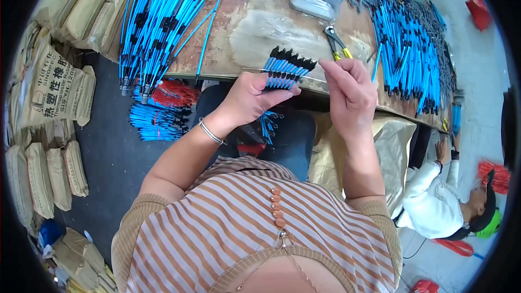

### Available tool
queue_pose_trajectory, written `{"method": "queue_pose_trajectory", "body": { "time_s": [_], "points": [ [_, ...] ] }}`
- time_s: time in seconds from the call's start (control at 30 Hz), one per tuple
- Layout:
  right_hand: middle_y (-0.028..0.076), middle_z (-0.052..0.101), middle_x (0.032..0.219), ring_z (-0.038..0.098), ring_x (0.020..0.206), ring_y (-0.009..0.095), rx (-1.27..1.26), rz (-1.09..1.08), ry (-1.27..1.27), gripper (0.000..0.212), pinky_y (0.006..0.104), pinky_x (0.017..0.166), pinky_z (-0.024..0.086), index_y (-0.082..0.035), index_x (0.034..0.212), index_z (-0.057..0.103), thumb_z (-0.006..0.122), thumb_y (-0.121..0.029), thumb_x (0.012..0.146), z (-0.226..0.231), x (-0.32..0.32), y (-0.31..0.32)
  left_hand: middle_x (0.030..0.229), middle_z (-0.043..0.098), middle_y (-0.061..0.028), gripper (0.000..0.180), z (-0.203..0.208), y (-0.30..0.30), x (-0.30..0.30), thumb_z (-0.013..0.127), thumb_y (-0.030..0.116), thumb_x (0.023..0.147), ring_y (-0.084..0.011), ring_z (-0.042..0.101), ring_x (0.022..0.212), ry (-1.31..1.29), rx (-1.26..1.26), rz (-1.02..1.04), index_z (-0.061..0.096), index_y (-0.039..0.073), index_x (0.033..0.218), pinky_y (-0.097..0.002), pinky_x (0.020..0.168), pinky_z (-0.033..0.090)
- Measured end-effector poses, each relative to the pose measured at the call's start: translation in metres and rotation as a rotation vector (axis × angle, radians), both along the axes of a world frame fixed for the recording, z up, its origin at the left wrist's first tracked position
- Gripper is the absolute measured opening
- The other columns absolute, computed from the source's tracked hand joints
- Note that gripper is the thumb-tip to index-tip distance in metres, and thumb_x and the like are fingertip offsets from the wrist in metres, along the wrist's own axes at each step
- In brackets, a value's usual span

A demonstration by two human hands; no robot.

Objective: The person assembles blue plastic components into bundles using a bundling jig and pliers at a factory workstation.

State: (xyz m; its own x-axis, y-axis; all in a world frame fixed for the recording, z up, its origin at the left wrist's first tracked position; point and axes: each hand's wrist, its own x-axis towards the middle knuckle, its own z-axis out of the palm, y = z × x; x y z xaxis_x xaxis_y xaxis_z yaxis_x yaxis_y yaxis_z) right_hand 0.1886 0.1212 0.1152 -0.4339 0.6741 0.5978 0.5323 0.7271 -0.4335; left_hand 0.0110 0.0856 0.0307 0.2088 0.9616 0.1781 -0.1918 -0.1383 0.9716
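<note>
In front of me, just over the table's near edge, my left hand [254, 97] is closed round a bundle of thin blue rods [280, 70] with black fittings at their upper ends. The bundle tilts a little, its black tips away from me. My right hand [351, 89] is at the bundle's right side, thumb and fingers pinched together near the black tips. A thin pale strand [313, 79] runs from the bundle toward its fingers; whether they grip it is hard to see.
Long blue rods [163, 21] lie on the table [260, 32] at left, more blue rods [407, 59] at right. Pliers [337, 43] with yellow handles lie near a clear plastic box [313, 2]. Stacked sacks [59, 87] stand at left. A person in white [434, 201] works at right.
</note>
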Motion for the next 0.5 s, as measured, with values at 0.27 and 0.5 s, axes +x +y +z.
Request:
{"method": "queue_pose_trajectory", "body": {
  "time_s": [0.27, 0.5],
  "points": [
    [0.006, 0.054, 0.074, 0.052, 0.064, 0.016, 0.005, 0.012, -0.051, 0.023, 0.0237, 0.056, 0.041, -0.004, 0.094, 0.066, 0.061, 0.007, 0.075, 0.006, 0.001, 0.0, 0.088, 0.067, -0.0044, 0.015, 0.012, -0.004, -0.002, 0.063, 0.005, 0.081, -0.0104, 0.062, 0.083, 0.099, 0.013, 0.017, 0.065, 0.003, 0.095, -0.0243, 0.076, 0.048],
    [0.007, 0.054, 0.073, 0.053, 0.065, 0.017, 0.031, 0.002, -0.091, 0.022, 0.0249, 0.056, 0.042, -0.003, 0.093, 0.066, 0.06, 0.008, 0.074, 0.006, 0.0, -0.005, 0.088, 0.067, -0.0045, 0.014, 0.009, -0.004, -0.005, 0.061, 0.002, 0.081, -0.0103, 0.061, 0.084, 0.048, -0.014, 0.009, 0.065, 0.002, 0.095, -0.0242, 0.077, 0.048]
  ]
}}
